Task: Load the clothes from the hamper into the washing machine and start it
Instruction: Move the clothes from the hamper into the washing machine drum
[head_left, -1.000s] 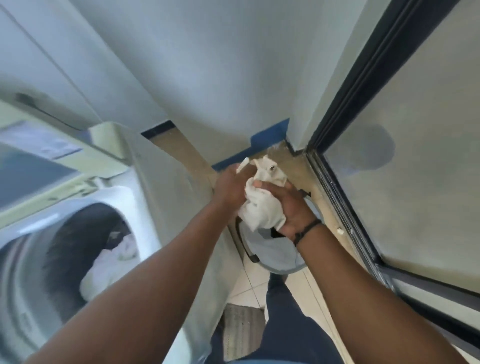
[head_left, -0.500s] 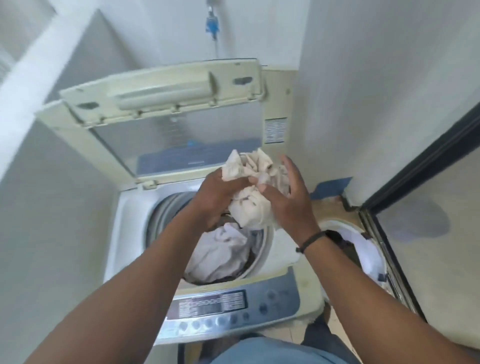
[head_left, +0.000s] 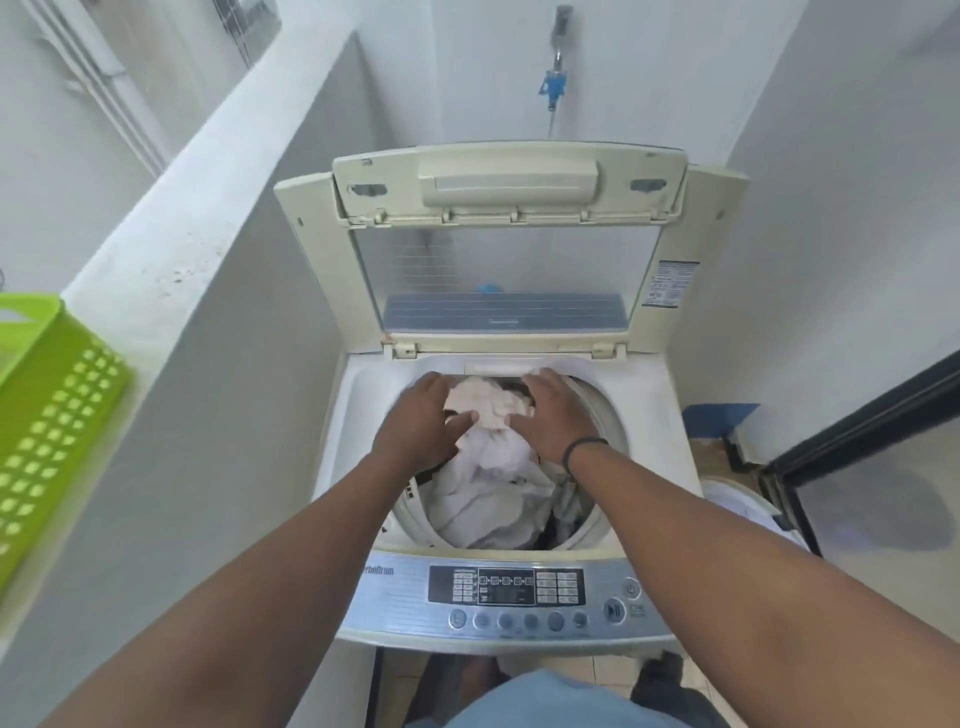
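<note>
The top-loading washing machine (head_left: 358, 415) stands in front of me with its lid (head_left: 509, 182) raised. White clothes (head_left: 488, 499) fill the drum. A crumpled cream garment (head_left: 491, 405) lies on top of them at the far side of the opening. My left hand (head_left: 423, 423) and my right hand (head_left: 550, 415) hover over the drum on either side of it, fingers spread, thumbs touching the cloth without gripping it. The round hamper (head_left: 748, 501) sits on the floor to the right of the machine, mostly hidden by my right forearm.
The control panel (head_left: 509, 592) with its buttons runs along the near edge. A green perforated basket (head_left: 52, 415) rests on the white ledge at left. A tap with a blue fitting (head_left: 555, 83) hangs above the lid. A dark-framed glass door (head_left: 857, 431) closes the right side.
I carried the cream garment from above the hamper over to the machine and lowered it into the drum. Both hands, which gripped it before, have now spread their fingers.
</note>
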